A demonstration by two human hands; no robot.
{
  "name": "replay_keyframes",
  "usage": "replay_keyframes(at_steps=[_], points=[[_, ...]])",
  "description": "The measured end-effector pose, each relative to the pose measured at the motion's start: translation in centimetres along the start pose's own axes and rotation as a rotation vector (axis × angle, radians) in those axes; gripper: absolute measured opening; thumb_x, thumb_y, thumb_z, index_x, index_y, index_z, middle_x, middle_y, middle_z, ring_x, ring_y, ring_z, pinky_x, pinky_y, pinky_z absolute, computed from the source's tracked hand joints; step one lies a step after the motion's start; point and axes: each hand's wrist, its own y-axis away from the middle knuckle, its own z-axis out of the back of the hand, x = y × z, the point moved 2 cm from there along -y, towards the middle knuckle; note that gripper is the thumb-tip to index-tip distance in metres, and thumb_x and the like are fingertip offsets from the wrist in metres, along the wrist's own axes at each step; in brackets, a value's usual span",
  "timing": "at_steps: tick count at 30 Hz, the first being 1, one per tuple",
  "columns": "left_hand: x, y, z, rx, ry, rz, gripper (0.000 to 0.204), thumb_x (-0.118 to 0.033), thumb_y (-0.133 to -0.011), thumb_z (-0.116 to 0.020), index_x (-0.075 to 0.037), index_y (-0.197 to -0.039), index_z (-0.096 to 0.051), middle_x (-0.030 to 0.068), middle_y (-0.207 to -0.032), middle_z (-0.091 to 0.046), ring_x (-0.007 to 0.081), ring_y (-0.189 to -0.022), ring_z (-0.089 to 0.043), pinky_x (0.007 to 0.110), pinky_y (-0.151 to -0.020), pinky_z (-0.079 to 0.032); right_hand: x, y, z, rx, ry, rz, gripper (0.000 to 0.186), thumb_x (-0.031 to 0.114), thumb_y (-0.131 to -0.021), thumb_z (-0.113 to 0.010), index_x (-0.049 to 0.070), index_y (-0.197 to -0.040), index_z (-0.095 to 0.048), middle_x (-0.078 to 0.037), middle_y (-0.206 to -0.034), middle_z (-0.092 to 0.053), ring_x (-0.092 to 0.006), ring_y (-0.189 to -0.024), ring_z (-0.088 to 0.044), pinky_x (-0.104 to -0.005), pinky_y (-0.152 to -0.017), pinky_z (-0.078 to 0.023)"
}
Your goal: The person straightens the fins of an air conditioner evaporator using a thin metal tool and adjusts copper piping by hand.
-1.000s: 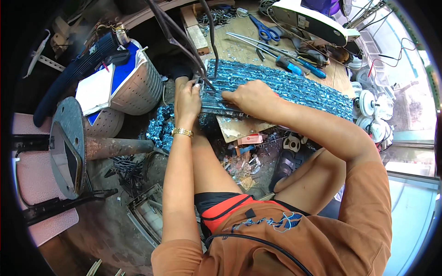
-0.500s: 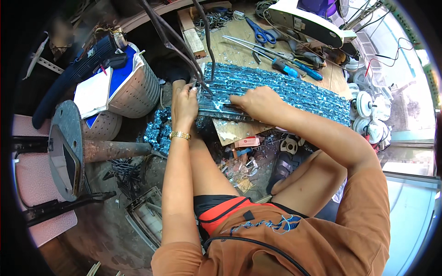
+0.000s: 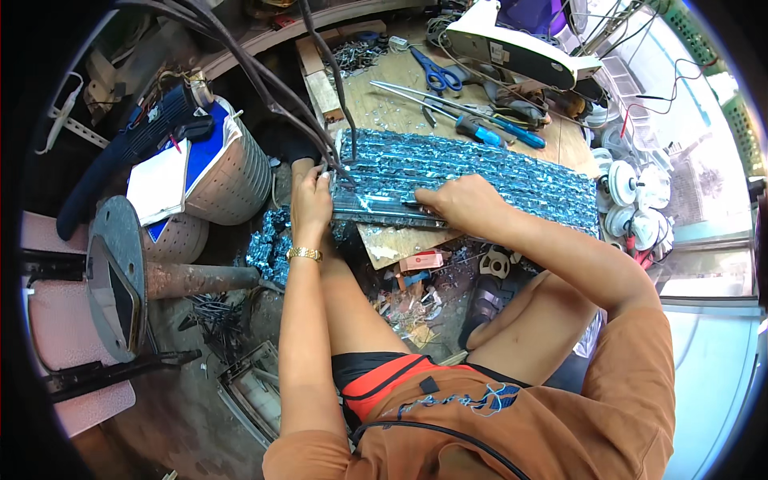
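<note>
The wooden counter (image 3: 392, 116) spreads beyond the right grip (image 3: 464, 202). On it lies a ridged blue panel (image 3: 532, 182), its near edge beneath the right grip and its left end beside the left grip (image 3: 310, 200). Blue-handled screwdrivers (image 3: 480, 130) rest past the right grip, blue scissors (image 3: 430, 68) farther off. The left grip curls at the panel's end; I cannot tell whether it clasps or merely steadies. The right grip is narrow, apparently closed on a slim dark piece (image 3: 410, 204). Good work here likely means bracing that end firmly and keeping the right grip low, with light, even pressure.
</note>
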Motion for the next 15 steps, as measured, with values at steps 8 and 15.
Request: replay_keyframes(at_steps=[8,15], points=[[-0.2,0.3,0.2,-0.005,0.035,0.040,0.041,-0.029,-0.105,-0.055,-0.002,-0.131,-0.071,0.0305,-0.126,-0.068,0.0450,-0.119,-0.065,0.049,-0.103,-0.049,-0.9,2.3,0.2,0.074,0.052,-0.055,0.017,0.022,-0.095,-0.064,0.018,-0.111,-0.065,-0.011,-0.075,-0.072,-0.0348,-0.068,-0.073,-0.0490,-0.053,-0.052],[-0.7,0.1,0.3,0.002,-0.064,0.010,0.040,-0.028,-0.105,-0.055,-0.003,-0.131,-0.072,0.0316,-0.123,-0.069,0.0464,-0.118,-0.064,0.050,-0.104,-0.048,-1.6,4.1,0.3,0.082,0.045,-0.105,0.018,0.023,-0.097,-0.061,0.019,-0.114,-0.065,-0.012,-0.079,-0.074,-0.0366,-0.072,-0.073,-0.0515,-0.057,-0.053]])
